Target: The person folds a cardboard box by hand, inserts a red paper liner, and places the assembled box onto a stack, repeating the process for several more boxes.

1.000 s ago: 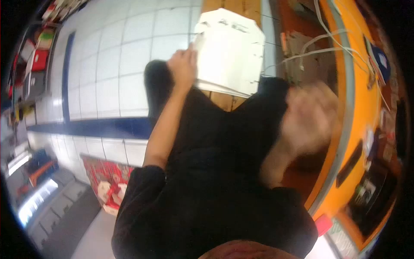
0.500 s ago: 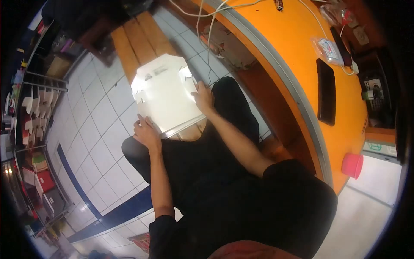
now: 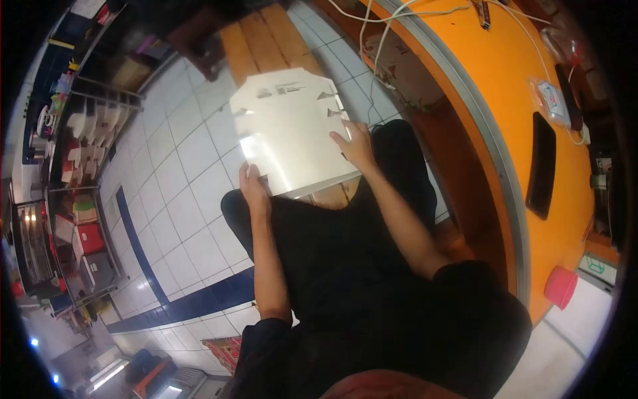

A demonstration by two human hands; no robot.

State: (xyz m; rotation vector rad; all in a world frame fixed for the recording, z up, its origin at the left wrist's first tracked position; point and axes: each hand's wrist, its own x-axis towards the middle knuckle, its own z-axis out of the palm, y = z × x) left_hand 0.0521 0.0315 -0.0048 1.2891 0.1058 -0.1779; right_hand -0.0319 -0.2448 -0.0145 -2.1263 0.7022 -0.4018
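Observation:
A flat white cardboard box blank (image 3: 292,136) with cut corners and small notched slots lies tilted above my lap. Grey print shows near its far edge, and light glares off its left half. My left hand (image 3: 254,189) grips the near left corner, its fingertips against the edge. On the right side, my right hand (image 3: 355,147) holds the edge, with the thumb on top and the other fingers partly hidden along the side. Below the cardboard, part of a wooden bench (image 3: 259,40) shows between my legs and beyond the far edge.
An orange table (image 3: 492,133) with a metal rim curves along the right, bearing a black phone-like slab (image 3: 542,166), white cables (image 3: 379,20) and a pink cup (image 3: 561,287). Shelves with white folded cardboard pieces (image 3: 96,130) stand at left over the tiled floor (image 3: 179,146).
The view has swung, so the scene sits further right. The cardboard has changed tilt, with less glare across it. My left hand's fingers have drawn in at the near left corner.

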